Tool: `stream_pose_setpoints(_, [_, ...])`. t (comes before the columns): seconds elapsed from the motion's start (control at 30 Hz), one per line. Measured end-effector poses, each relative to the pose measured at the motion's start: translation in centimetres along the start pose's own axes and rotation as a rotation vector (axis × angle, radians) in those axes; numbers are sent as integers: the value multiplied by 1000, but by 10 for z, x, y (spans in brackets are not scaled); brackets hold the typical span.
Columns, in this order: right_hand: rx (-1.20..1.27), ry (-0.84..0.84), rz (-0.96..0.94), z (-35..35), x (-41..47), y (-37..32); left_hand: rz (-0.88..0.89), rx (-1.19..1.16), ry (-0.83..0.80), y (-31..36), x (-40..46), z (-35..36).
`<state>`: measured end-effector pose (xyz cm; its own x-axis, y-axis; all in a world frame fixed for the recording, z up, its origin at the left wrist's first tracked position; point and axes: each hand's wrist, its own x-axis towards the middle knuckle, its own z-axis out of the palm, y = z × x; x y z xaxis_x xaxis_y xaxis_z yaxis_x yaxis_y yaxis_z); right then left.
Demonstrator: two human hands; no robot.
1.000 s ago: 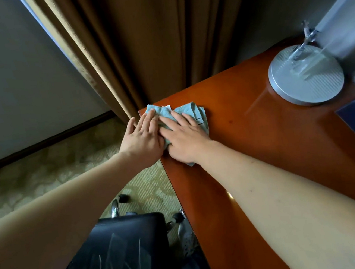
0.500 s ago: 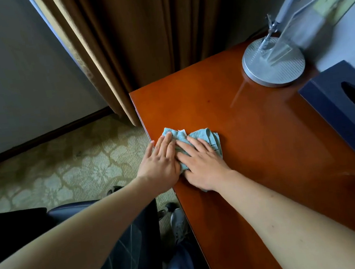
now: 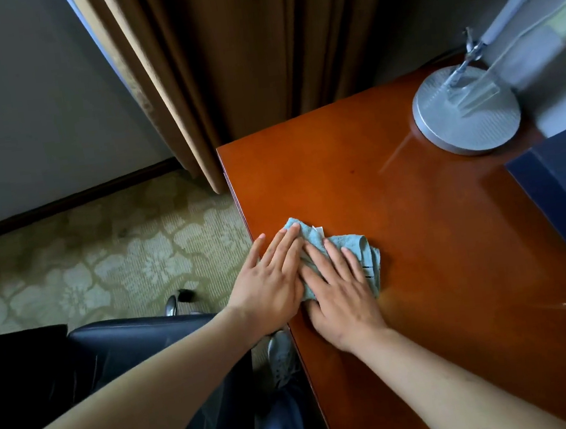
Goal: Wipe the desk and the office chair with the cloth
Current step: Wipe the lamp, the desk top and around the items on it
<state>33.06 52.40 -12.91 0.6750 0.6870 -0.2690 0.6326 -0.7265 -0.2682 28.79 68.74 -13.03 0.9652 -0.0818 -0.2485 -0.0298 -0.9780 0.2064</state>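
Cloth (image 3: 354, 253), pale blue and folded, lies near the desk's (image 3: 419, 233) left edge, pressed flat under both hands: left hand (image 3: 271, 287) at its nine o'clock, right hand (image 3: 342, 290) at six, fingers straight. Office chair (image 3: 130, 343) sits at eight o'clock, lamp base (image 3: 467, 113) at two.

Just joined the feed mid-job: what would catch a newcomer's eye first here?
Both hands, left hand and right hand, press flat on a light blue cloth near the left edge of the reddish wooden desk. A silver lamp base stands at the far right corner, and a black chair sits below left.
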Motion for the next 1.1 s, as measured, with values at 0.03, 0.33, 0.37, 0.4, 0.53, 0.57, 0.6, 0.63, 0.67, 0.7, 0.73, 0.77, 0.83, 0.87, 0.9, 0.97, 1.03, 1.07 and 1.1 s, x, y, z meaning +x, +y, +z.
stream_pose_setpoints(0.03, [2,10,11,-3,14,-2,0,9,7,-10,10,-6])
stream_pose_setpoints(0.33, [-18,22,-44,-47,196,-1,-98,68,87,-129,122,-56])
stream_pose_setpoints(0.37, [-23,17,-59,-51,207,1,-111,62,83,-134,129,-60])
stream_pose_setpoints(0.4, [-26,10,-73,-53,214,3,-120,56,83,-138,134,-61])
stream_pose_setpoints(0.53, [-36,-10,-92,-55,215,4,-154,25,87,-139,135,-56])
stream_pose_setpoints(0.57, [-37,-11,-90,-55,214,4,-163,11,98,-137,134,-56])
stream_pose_setpoints(0.6, [-33,-13,-88,-56,213,2,-172,-3,101,-135,133,-57])
stream_pose_setpoints(0.63, [-28,-14,-87,-57,212,1,-176,-16,98,-133,132,-58])
stream_pose_setpoints(0.67, [-29,-15,-88,-57,209,1,-176,-28,92,-130,130,-59])
stream_pose_setpoints(0.7, [-36,-15,-92,-57,204,2,-171,-36,92,-126,126,-58])
stream_pose_setpoints(0.73, [-39,-19,-98,-56,196,3,-163,-41,94,-120,121,-57])
stream_pose_setpoints(0.77, [-36,-26,-104,-55,186,6,-153,-45,96,-112,115,-55])
stream_pose_setpoints(0.83, [-19,-33,-110,-50,159,11,-142,-51,98,-93,100,-47])
stream_pose_setpoints(0.87, [-11,-33,-108,-47,144,13,-139,-50,92,-81,92,-42])
stream_pose_setpoints(0.9, [-5,-34,-101,-43,128,16,-135,-48,81,-69,85,-37])
stream_pose_setpoints(0.97, [-3,-41,-74,-36,93,23,-119,-53,64,-39,69,-28])
stream_pose_setpoints(1.03, [-12,-39,-43,-26,53,33,-92,-42,46,-5,52,-18])
stream_pose_setpoints(1.07, [-13,-38,-26,-22,32,38,-75,-30,32,12,44,-12])
stream_pose_setpoints(1.1, [-8,-39,-6,-18,9,43,-58,-17,16,29,35,-6])
